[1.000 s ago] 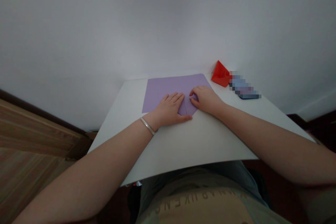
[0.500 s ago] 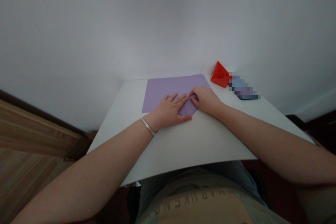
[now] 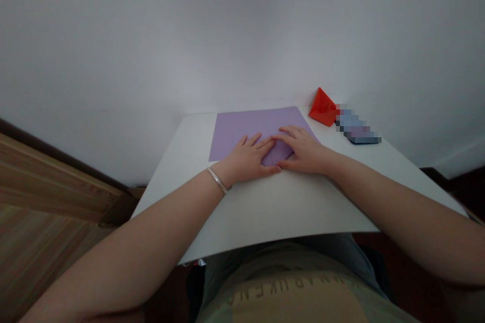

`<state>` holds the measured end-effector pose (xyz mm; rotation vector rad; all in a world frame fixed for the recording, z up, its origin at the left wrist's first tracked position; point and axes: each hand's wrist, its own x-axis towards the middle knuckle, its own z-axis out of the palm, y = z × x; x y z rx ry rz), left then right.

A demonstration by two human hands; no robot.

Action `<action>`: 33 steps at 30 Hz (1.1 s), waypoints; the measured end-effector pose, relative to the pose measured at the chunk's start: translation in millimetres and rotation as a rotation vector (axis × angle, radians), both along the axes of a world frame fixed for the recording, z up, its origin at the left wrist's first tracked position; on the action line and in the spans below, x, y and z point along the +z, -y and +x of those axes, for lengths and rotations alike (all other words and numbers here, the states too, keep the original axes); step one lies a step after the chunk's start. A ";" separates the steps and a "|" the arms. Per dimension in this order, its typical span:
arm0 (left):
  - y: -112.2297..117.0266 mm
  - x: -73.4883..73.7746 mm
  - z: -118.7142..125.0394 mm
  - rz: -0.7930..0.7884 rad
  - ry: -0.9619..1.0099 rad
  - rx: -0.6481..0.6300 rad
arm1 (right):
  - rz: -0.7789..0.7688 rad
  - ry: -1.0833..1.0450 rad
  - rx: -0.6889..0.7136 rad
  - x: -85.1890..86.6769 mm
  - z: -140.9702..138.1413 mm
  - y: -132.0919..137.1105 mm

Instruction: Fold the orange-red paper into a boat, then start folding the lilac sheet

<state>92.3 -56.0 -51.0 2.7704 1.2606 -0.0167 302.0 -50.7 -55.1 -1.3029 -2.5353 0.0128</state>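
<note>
A sheet of purple paper (image 3: pixel 246 126) lies flat on the white table (image 3: pixel 288 202), with a folded flap at its near right corner. My left hand (image 3: pixel 248 160) rests on the paper with its fingers stretched flat, a silver bangle on the wrist. My right hand (image 3: pixel 305 150) lies flat beside it, fingers extended, pressing down the folded flap. The fingertips of both hands nearly meet over the fold.
A red folded paper shape (image 3: pixel 323 107) stands at the back right of the table, next to a dark phone-like object (image 3: pixel 359 131) that is blurred out. A white wall rises right behind the table. Wooden flooring shows at the left.
My right hand has opened from a pinch on the flap's edge and now lies flat over the fold. My left hand has hardly moved. The view has shifted slightly.
</note>
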 end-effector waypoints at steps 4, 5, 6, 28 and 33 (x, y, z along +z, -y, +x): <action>-1.7 -1.2 -0.5 -0.009 0.000 0.010 | -0.126 0.101 -0.100 -2.7 -2.0 -0.7; -2.0 -1.2 -0.6 -0.007 0.001 0.011 | -0.147 0.110 -0.124 -2.8 -2.1 -2.8; -2.2 -1.0 -0.7 -0.005 0.003 0.009 | -0.164 0.114 -0.145 -2.8 -1.5 -5.5; -2.2 -0.3 -1.2 -0.016 -0.002 0.011 | -0.173 0.031 -0.404 -15.6 47.4 -57.1; -1.4 0.6 -1.1 -0.017 -0.003 0.010 | -0.147 0.069 -0.411 -12.8 45.1 -51.7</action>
